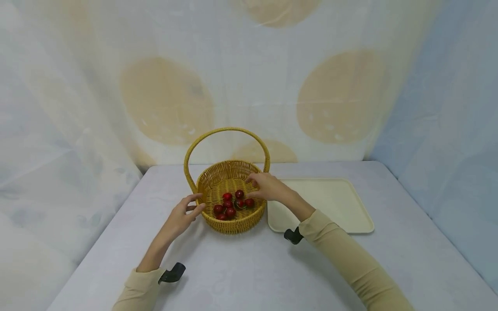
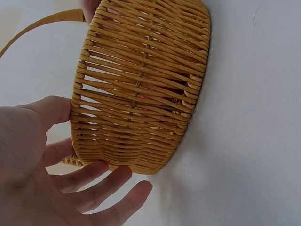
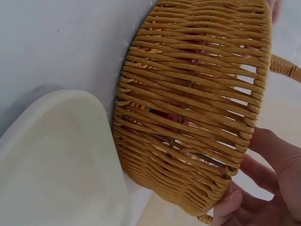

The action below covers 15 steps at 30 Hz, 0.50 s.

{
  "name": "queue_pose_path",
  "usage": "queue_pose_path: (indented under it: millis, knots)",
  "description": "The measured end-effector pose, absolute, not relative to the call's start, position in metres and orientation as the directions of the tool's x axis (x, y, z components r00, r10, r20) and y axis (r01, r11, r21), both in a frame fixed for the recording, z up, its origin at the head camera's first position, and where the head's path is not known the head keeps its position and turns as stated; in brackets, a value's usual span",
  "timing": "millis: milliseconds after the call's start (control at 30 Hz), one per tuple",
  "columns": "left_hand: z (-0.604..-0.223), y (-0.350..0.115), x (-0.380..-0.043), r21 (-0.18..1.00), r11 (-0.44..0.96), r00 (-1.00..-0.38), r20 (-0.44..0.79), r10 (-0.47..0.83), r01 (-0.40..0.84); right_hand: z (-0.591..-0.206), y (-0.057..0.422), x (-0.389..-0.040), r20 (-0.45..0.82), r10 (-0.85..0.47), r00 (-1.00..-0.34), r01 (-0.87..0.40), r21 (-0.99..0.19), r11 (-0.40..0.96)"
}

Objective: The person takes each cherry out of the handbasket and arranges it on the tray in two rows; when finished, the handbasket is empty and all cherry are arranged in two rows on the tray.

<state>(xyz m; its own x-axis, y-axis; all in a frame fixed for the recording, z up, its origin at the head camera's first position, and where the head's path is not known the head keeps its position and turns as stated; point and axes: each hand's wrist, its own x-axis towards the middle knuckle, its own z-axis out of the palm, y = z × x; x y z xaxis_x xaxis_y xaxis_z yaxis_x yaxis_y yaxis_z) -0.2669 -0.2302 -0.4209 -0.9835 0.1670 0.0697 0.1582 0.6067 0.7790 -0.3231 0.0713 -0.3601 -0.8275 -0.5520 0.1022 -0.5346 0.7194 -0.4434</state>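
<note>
The left hand [image 1: 182,218], loosely open, touches the basket [image 1: 233,225] at its rim; the right hand [image 1: 269,187], thumb and fingers parted, reaches over the opposite rim. Inside lie red cherries [image 1: 230,212]. Beside stands 1 tray [image 1: 323,203]; faint print [image 1: 254,280] on the table [image 1: 210,250] is unreadable.

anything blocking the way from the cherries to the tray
Yes, the basket's woven wall stands between the cherries and the tray, and the right grip reaches over that side of it.
</note>
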Motion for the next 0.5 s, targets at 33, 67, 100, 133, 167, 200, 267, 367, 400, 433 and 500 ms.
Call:
queue_pose_path:
  millis: [33,67,100,133,167,200,267,367,400,433,500]
  knots:
    - [-0.421,-0.230,-0.267,0.780,0.606,-0.984,0.068,0.167,0.157,-0.360,0.070,-0.324,0.099,-0.555,-0.826,-0.535,-0.453,0.713]
    - [-0.422,-0.230,-0.267,0.781,0.605,-0.984,0.067,0.166,0.156,-0.360,0.069,-0.325,0.096,-0.560,-0.823,-0.535,-0.464,0.706]
    - [-0.422,-0.230,-0.267,0.782,0.604,-0.984,0.066,0.167,0.155,-0.360,0.068,-0.326,0.094,-0.566,-0.819,-0.538,-0.473,0.698]
    - [-0.423,-0.230,-0.267,0.782,0.603,-0.984,0.066,0.167,0.154,-0.361,0.067,-0.327,0.092,-0.575,-0.813,-0.542,-0.479,0.690]
    - [-0.423,-0.231,-0.267,0.782,0.604,-0.984,0.064,0.166,0.153,-0.361,0.066,-0.328,0.086,-0.583,-0.808,-0.546,-0.481,0.686]
    - [-0.423,-0.231,-0.267,0.781,0.605,-0.984,0.065,0.166,0.154,-0.361,0.066,-0.329,0.075,-0.597,-0.799,-0.553,-0.483,0.679]
    - [-0.424,-0.231,-0.267,0.781,0.606,-0.984,0.064,0.164,0.152,-0.362,0.064,-0.331,0.042,-0.620,-0.783,-0.557,-0.491,0.670]
    - [-0.423,-0.231,-0.266,0.779,0.609,-0.985,0.063,0.163,0.150,-0.362,0.063,-0.335,-0.012,-0.651,-0.759,-0.564,-0.490,0.665]
    - [-0.423,-0.231,-0.266,0.779,0.609,-0.985,0.063,0.162,0.150,-0.363,0.063,-0.336,-0.029,-0.660,-0.750,-0.565,-0.492,0.663]
    - [-0.423,-0.231,-0.266,0.778,0.609,-0.985,0.063,0.162,0.150,-0.363,0.062,-0.337,-0.043,-0.667,-0.744,-0.566,-0.491,0.663]
    - [-0.422,-0.230,-0.266,0.779,0.608,-0.985,0.064,0.163,0.151,-0.363,0.062,-0.340,-0.066,-0.680,-0.731,-0.577,-0.473,0.666]
